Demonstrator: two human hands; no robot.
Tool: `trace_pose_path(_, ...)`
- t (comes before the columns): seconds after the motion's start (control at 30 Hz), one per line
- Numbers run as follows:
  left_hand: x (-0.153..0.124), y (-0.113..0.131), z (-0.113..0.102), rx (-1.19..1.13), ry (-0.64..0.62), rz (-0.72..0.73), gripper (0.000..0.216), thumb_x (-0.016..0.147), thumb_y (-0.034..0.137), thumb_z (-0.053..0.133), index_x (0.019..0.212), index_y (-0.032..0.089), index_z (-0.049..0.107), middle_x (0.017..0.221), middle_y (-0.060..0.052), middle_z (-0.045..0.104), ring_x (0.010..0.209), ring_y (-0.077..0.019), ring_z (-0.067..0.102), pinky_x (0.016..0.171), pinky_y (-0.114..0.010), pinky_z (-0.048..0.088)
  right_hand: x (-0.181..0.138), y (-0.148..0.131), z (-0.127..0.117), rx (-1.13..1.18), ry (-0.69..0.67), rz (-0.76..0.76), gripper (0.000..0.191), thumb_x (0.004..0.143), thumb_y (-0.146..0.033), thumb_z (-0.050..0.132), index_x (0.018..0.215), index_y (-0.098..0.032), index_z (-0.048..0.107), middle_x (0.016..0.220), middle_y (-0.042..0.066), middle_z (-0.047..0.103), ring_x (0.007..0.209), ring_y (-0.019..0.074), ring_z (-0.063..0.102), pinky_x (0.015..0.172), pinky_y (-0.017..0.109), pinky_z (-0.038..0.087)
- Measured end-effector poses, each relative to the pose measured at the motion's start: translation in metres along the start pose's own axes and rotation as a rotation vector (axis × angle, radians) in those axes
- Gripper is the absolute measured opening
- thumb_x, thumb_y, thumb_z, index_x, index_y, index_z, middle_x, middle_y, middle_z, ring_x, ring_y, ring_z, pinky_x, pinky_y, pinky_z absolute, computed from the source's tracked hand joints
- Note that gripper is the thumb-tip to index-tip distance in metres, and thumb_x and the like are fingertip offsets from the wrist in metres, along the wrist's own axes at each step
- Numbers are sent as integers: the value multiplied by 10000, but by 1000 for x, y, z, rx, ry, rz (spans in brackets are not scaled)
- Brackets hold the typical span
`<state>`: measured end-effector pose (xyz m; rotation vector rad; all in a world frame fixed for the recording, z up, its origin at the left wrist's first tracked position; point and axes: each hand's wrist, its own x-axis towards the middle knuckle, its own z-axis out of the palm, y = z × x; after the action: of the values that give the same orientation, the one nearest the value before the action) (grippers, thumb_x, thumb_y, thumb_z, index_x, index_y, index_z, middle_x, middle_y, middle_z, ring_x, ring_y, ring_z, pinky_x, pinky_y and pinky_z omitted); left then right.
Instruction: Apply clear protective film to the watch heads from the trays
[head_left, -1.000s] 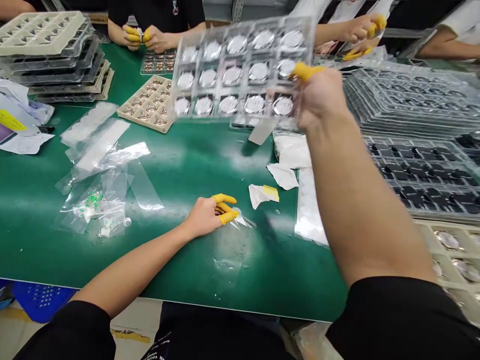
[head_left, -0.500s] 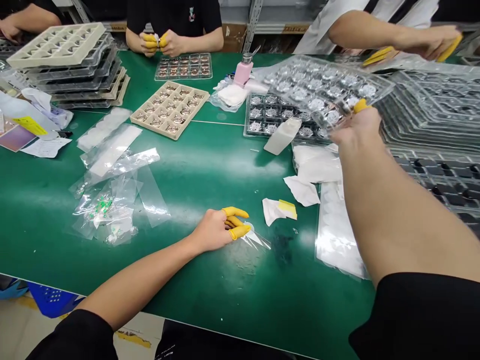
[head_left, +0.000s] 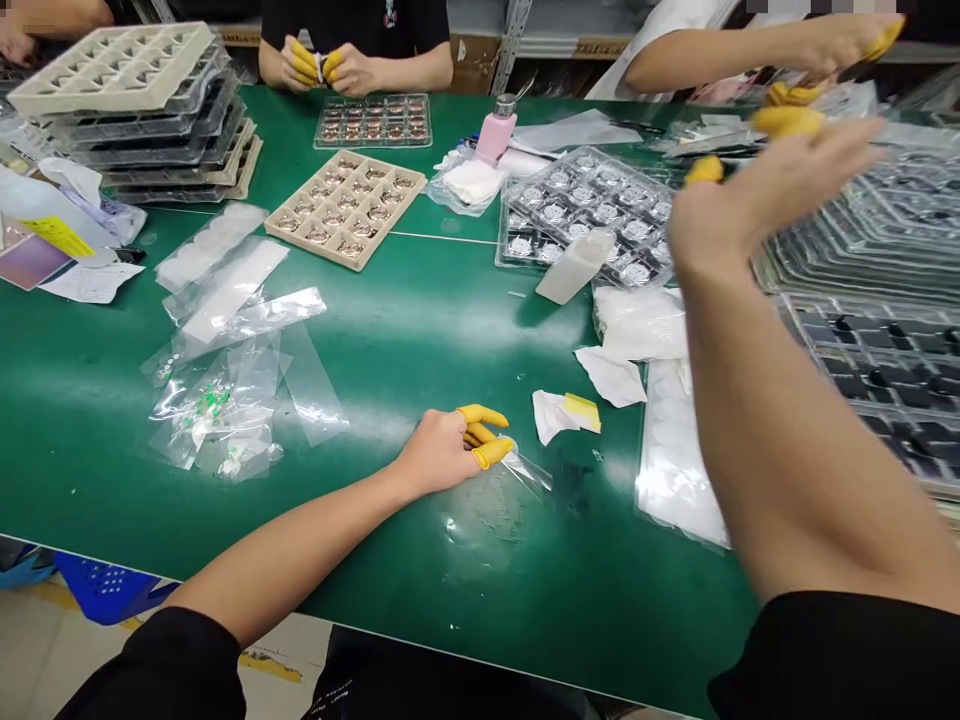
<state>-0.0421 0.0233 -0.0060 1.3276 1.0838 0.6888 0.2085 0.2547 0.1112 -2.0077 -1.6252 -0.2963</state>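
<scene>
My left hand (head_left: 450,450) rests on the green table (head_left: 390,330), its yellow-capped fingers pinched on a small clear plastic bag (head_left: 525,468). My right hand (head_left: 742,200) is raised above the table at the right, fingers spread and holding nothing. Just left of it a clear blister tray of round silvery parts (head_left: 592,205) lies on top of a dark tray. A white bottle (head_left: 574,268) lies on its side in front of that tray.
Clear bags (head_left: 232,390) lie scattered at left, white wipes (head_left: 611,375) near centre. A beige parts tray (head_left: 346,208), stacked trays (head_left: 127,110), a pink dispenser bottle (head_left: 499,128) and stacks of clear and black trays (head_left: 870,330) surround. Other people's hands (head_left: 326,68) work across the table.
My right hand lowered the clear blister tray onto the dark tray, let go of it and lifted away open. My left hand stayed pinched on the small bag.
</scene>
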Motion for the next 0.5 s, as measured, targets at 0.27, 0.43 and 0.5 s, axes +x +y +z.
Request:
trace_pose_path(0.27,-5,-1,-8,52,-51,97,233,853,269,730,1062,168,739,923,-40,827,818,-175,771,765,-269,613,-84,-232,83,320,-674,-509,441,932,-307,665,1332,-119,671,1385,208,642,1132,298,659,1045,448,511)
trace_pose_path(0.43,-4,0,-11,84,-68,106,162,819,172,694,977,154,724,938,-49,822,844,-193,778,733,-253,592,-101,-234,112,210,-735,-511,411,967,-298,554,1343,-162,651,1347,230,671,1172,373,649,1003,500,517)
trace_pose_path(0.5,-3,-1,-9,36,-90,85,251,864,258,717,1096,161,729,962,-46,830,841,-178,779,762,-257,603,-109,-215,101,149,-744,-541,377,974,-339,542,1282,-165,674,1272,236,696,1132,392,655,968,500,524)
